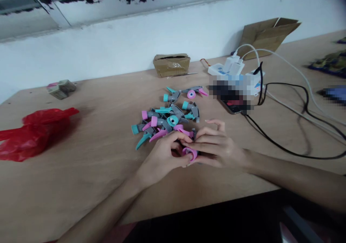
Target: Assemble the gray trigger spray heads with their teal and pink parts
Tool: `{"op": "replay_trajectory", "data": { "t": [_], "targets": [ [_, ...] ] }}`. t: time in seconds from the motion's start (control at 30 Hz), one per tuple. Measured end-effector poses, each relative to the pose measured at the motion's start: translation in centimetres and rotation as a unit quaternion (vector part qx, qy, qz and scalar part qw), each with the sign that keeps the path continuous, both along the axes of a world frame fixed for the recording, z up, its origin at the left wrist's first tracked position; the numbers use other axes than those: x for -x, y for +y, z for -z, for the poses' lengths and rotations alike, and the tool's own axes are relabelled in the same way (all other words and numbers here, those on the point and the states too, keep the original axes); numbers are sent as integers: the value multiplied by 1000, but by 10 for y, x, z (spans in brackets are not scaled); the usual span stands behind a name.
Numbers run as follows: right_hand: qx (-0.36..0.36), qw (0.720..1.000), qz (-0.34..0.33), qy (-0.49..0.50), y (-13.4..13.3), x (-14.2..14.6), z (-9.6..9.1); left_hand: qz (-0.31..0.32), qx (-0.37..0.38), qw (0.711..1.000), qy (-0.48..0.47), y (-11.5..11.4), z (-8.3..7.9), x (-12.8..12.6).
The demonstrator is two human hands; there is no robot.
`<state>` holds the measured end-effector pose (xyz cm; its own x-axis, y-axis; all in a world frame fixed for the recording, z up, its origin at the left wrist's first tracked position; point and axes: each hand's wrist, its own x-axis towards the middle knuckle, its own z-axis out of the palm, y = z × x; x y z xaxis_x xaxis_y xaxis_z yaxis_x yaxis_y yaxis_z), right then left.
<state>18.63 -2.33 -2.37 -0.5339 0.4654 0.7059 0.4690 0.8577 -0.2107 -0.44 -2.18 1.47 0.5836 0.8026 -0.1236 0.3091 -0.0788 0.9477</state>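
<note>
Near the front of the table, my left hand (162, 154) and my right hand (223, 147) meet around a trigger spray head. Its pink collar (194, 154) shows between the fingers, while most of the grey body is hidden. My left thumb presses against the collar. The right fingers bend over the part from the other side, with one finger raised. Just beyond my hands lies a heap of grey trigger spray heads (177, 113) with pink or teal collars and levers. One spray head with a teal collar (165, 97) lies toward the back.
A crumpled red plastic bag (40, 131) lies at left, with a small block-like object (62, 88) behind it. Cardboard boxes (173, 66) stand by the wall. At right are a partly blurred phone (234, 107), a power strip (216, 69) with chargers, and looping cables (286, 151).
</note>
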Motion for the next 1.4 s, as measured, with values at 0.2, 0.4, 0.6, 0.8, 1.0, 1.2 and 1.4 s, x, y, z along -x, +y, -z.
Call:
{"op": "replay_trajectory", "data": {
  "t": [0.2, 0.4, 0.6, 0.8, 1.0, 1.2, 1.4],
  "targets": [
    [11, 1000, -3, 14, -1, 2, 1, -42, -9, 999, 16, -8, 5, -7],
    [19, 1000, -9, 3, -2, 1, 0, -49, -61, 996, 48, -10, 8, -8],
    [26, 1000, -11, 3, -2, 1, -1, -49, -122, 988, 77, -9, 7, -6],
    [22, 1000, -12, 3, -1, 1, 2, -43, -141, 986, 83, -10, 5, -7],
    [15, 1000, -9, -8, -1, 2, 0, -46, -174, 976, 119, -14, -1, -8],
    [9, 1000, -12, -19, -4, 4, -1, -54, -209, 966, 141, -18, 2, -9],
    [1, 999, 28, -27, -1, 2, 0, -122, -257, 943, 173, -19, 5, -9]
  ]
}}
